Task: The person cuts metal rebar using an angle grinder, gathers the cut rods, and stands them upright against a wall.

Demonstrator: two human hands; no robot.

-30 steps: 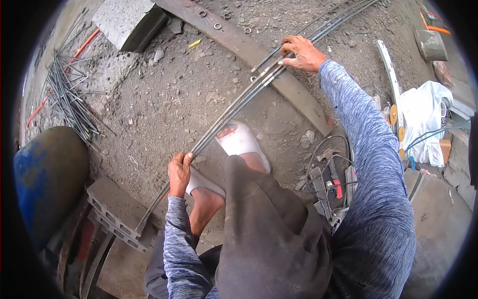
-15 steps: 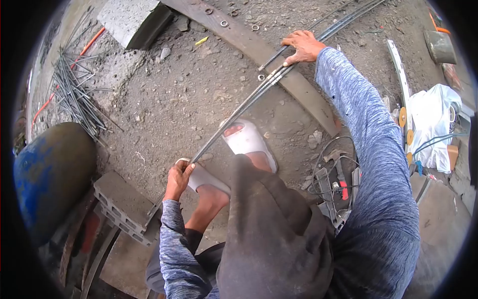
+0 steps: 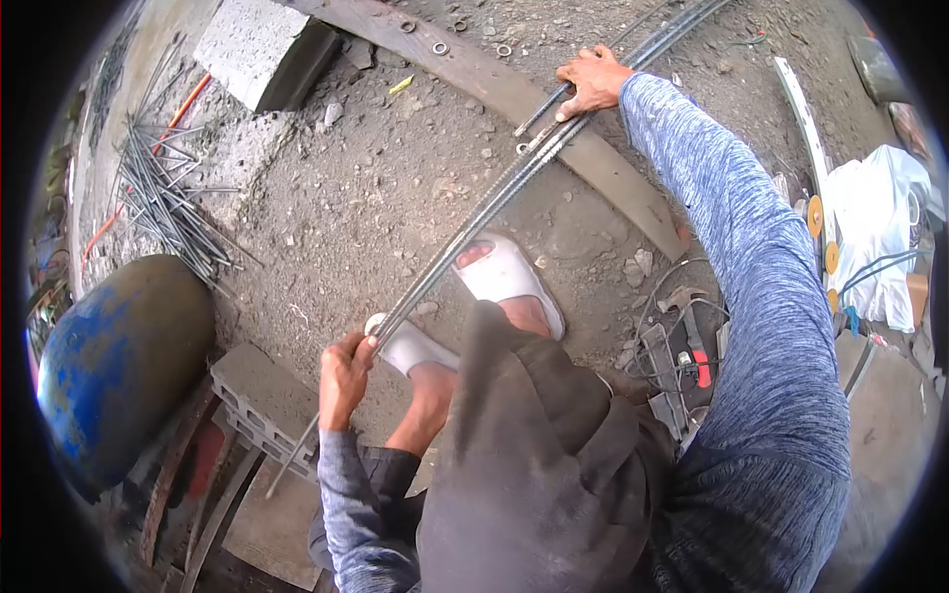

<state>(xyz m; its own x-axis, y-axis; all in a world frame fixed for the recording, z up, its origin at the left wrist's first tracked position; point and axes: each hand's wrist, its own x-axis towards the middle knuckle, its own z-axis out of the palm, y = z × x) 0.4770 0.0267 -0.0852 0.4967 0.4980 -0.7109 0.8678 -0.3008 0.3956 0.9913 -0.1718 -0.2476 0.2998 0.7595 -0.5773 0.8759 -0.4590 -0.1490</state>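
Note:
Several long, thin steel rods [image 3: 465,235] run diagonally between my hands, from the lower left to the upper right. My left hand [image 3: 346,374] is closed around their lower part, beside my pale sandal [image 3: 415,346]. Past that hand, one rod end [image 3: 289,463] sticks out down and to the left. My right hand [image 3: 595,81] is wrapped over the rods farther up, above a wooden plank [image 3: 613,193]. Under its fingers a shorter-looking rod end [image 3: 539,114] lies beside the bundle. The palm side of this hand is hidden.
A pile of cut rods [image 3: 163,203] lies left, near a concrete block [image 3: 262,49]. A blue-stained rounded object [image 3: 129,366] and a hollow block [image 3: 262,390] are at lower left. Small rings [image 3: 440,47] sit on the plank. At right are a white bag [image 3: 875,237] and red-handled tool [image 3: 702,368].
My left hand has shifted slightly down and left in view, and more of one rod shows beyond it. My right hand stays on the rods. The whole view has shifted a little.

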